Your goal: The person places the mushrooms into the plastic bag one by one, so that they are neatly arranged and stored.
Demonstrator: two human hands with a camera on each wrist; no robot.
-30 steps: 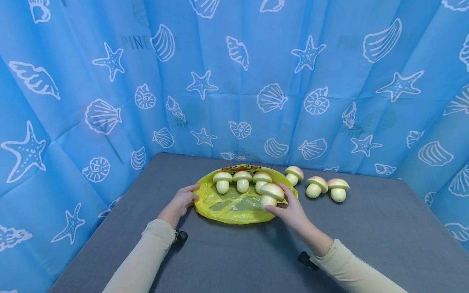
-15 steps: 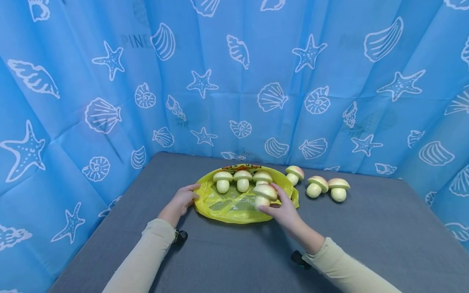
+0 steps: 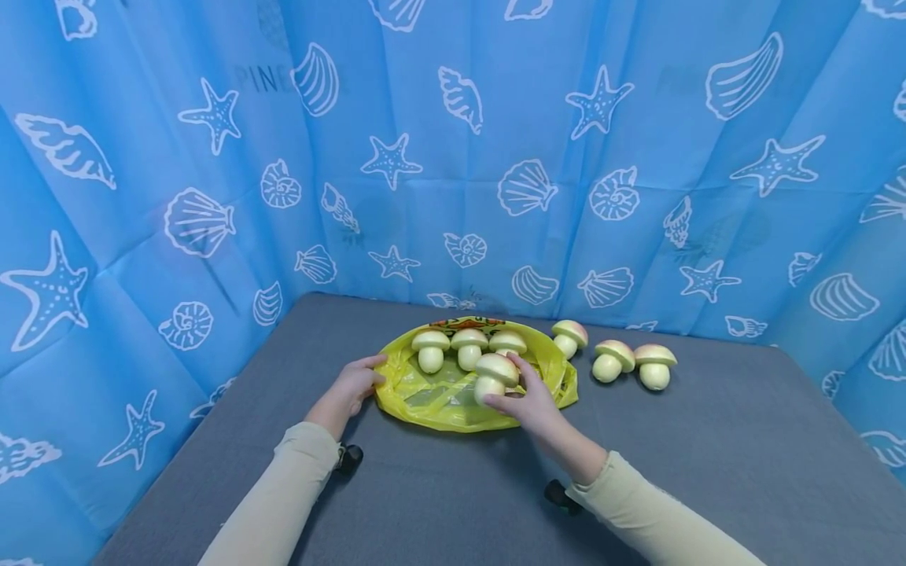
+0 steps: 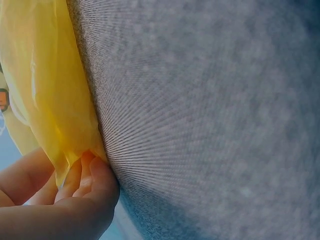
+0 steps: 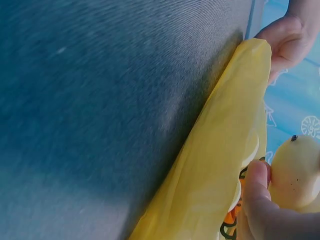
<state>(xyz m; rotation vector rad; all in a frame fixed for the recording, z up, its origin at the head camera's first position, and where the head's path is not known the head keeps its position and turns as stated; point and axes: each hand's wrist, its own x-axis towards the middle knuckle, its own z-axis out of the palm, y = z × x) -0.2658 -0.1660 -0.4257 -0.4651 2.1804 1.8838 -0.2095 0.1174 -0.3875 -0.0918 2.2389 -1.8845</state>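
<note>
My right hand [image 3: 532,406] holds a toy mushroom [image 3: 495,369] with a pale stem and a pinkish-cream cap, over the opening of a yellow plastic bag [image 3: 425,414]. In the right wrist view the thumb presses against the rounded stem of this mushroom [image 5: 296,172]. Spread wide, the bag lies on the table with three similar mushrooms [image 3: 469,350] in a row along its far inner side. At the bag's left end my left hand [image 3: 350,387] pinches the rim; the left wrist view shows the yellow plastic [image 4: 55,90] between thumb and fingers.
Three more toy mushrooms lie right of the bag: one [image 3: 569,338] near its far right edge and a pair [image 3: 613,362] farther right. A grey cloth covers the table [image 3: 439,503]. Behind it hangs a blue curtain [image 3: 425,212] with white seashells and starfish.
My right hand has carried the mushroom leftward, from the bag's right side toward the middle of its opening. The left hand has stayed at the left rim.
</note>
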